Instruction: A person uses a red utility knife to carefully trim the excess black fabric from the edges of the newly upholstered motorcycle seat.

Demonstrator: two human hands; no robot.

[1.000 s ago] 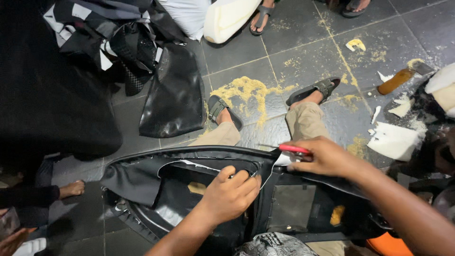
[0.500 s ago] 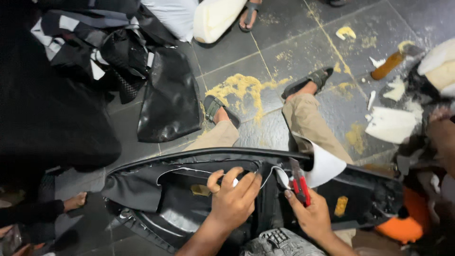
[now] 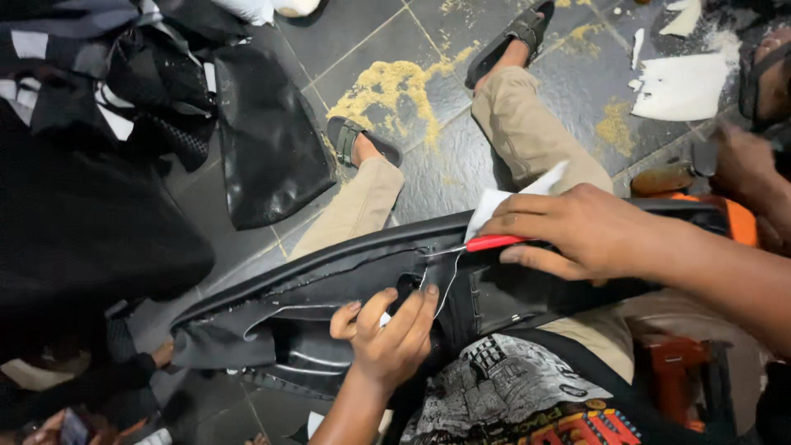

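Observation:
A black vinyl seat cover (image 3: 346, 276) lies across my lap, with a torn or cut edge along its middle. My left hand (image 3: 387, 330) pinches the loose black material near the cut. My right hand (image 3: 577, 231) grips a red-handled cutting tool (image 3: 493, 242), whose metal tip touches the cover's edge. A white piece of paper or foam (image 3: 494, 202) sticks up behind that hand. My legs in tan trousers (image 3: 527, 132) and black sandals stretch out over the dark tiled floor.
Yellow crumbs (image 3: 395, 91) are scattered on the tiles between my feet. A black leather sheet (image 3: 268, 140) and a pile of dark fabric (image 3: 99, 74) lie at the left. White foam scraps (image 3: 680, 86) sit at the upper right. Another person's hand (image 3: 746, 161) is at the right edge.
My right hand with the red tool moved from low beside my left hand up to the cover's upper edge. The view shifted closer. My left hand stays on the material.

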